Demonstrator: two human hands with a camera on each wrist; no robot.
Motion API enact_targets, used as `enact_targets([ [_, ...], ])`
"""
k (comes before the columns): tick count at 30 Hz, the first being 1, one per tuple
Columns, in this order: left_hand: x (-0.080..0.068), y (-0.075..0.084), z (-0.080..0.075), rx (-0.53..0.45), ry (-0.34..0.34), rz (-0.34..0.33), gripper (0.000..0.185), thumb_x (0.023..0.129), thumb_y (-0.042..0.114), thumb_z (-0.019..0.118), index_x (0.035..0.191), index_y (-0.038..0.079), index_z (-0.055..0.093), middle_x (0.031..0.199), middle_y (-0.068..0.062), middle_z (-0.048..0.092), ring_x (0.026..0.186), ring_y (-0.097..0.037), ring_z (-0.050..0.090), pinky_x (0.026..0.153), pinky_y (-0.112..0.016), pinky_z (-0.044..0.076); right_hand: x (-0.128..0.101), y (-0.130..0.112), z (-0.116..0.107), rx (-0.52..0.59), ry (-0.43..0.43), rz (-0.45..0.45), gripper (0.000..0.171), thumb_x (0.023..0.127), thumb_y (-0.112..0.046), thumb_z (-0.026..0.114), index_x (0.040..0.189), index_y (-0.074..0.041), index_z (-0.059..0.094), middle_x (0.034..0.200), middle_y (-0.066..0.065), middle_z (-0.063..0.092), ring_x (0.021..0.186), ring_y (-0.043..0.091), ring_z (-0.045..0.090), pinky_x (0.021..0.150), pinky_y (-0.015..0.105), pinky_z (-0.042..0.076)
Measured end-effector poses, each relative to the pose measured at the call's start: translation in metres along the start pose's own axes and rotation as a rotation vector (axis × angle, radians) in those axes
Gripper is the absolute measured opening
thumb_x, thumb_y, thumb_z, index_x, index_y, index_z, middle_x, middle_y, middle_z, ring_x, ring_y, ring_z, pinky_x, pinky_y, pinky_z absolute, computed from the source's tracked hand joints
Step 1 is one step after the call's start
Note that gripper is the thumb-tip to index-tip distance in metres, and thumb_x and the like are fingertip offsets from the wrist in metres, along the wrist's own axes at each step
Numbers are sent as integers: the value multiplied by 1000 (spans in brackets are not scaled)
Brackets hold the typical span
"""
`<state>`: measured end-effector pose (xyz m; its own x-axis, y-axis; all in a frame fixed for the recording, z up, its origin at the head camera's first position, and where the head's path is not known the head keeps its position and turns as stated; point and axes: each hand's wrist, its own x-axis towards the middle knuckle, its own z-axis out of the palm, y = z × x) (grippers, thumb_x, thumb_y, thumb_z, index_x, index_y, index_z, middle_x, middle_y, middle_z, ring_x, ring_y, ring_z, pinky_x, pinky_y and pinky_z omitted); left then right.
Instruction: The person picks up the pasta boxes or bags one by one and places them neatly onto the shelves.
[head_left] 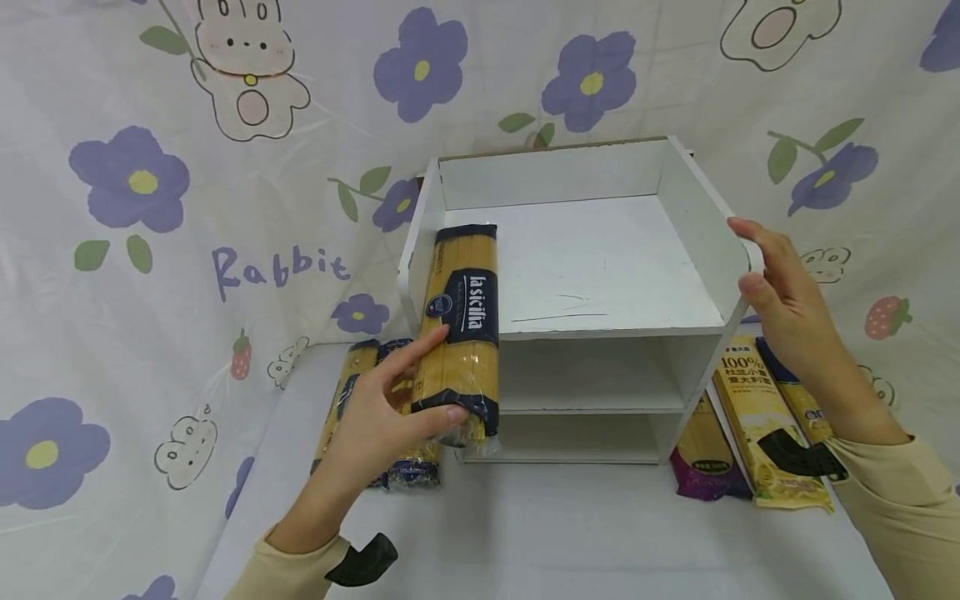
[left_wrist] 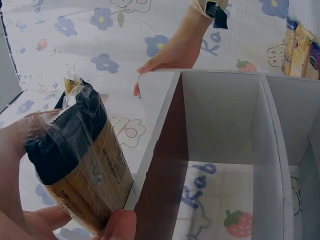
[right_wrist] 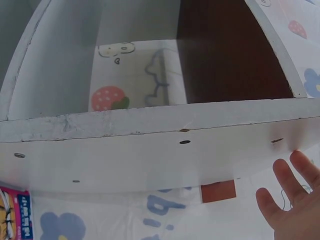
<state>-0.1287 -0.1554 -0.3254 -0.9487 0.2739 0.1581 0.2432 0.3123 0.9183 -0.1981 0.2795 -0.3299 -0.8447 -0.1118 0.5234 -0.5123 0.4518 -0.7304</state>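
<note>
While gripped, spaghetti pack [head_left: 461, 325] lengthwise upright

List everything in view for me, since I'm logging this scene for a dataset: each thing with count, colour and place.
held spaghetti pack: one, yellow with dark blue label, at the left edge of the shelf's top tier, its near end overhanging.
white shelf unit: one, white, three tiers, on the table's middle.
spaghetti packs on the left: at least two, yellow and blue, flat on the table beside the shelf.
packs on the right: about three, yellow, one with a purple end, flat beside the shelf.
cloth: one, white with purple flowers, rabbits, strawberries, covering table and backdrop.
left hand: grips the held pack.
right hand: fingers straight against the shelf's right wall.
</note>
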Motion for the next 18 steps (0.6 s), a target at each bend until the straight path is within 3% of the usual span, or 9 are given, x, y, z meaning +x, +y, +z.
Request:
enact_targets([
  [6,6,1,2,-4,23,-23,74,80,27,81,145,36,48,136,0,56,109,-22,52,88,-32,50,0,0,0,-1,9,-34,51,104,-13,43,154,-19,34,148,-14,39,120,-1,47,87,6,40],
  [12,12,-1,3,-22,61,-54,71,81,24,80,144,37,49,132,-2,58,113,-20,54,96,-38,47,0,-1,1,1,9,-23,51,104,-14,43,154,-19,34,149,-15,39,119,0,47,86,4,40],
  [18,17,-2,5,-36,104,-65,70,80,22,81,142,37,52,125,-3,61,111,-19,55,96,-37,47,0,0,0,7,10,-26,51,104,-14,43,154,-19,34,146,-17,39,118,1,48,86,4,40],
])
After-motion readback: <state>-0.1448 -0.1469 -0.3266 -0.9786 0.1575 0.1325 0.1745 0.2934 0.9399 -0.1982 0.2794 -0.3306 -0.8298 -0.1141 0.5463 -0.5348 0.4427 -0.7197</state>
